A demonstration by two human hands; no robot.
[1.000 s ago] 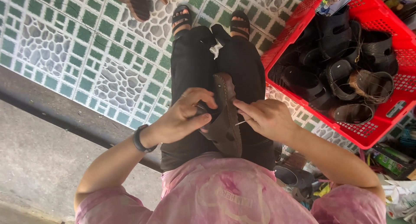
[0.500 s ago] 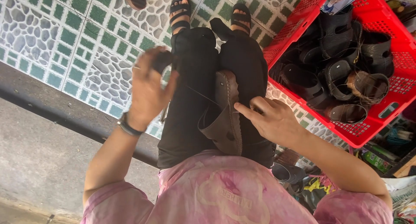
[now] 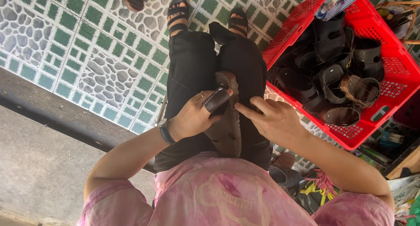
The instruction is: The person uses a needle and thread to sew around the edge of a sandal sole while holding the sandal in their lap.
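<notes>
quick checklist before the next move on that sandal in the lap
1. Brown sandal steady on the lap, between the thighs: ok.
2. Left hand gripping the sandal, its thumb in a dark cover: ok.
3. Right hand on the sandal: not ok, it sits beside it with fingers spread and holds nothing.
4. Needle or thread in hand: cannot tell, none visible.
5. Red crate of dark sandals close at the right side: ok.

One printed card or packet point(image 3: 339, 2) sits tilted on the red crate's point(image 3: 396, 88) far rim, glossy, bluish with pale patches; nothing else labelled is clear.
</notes>
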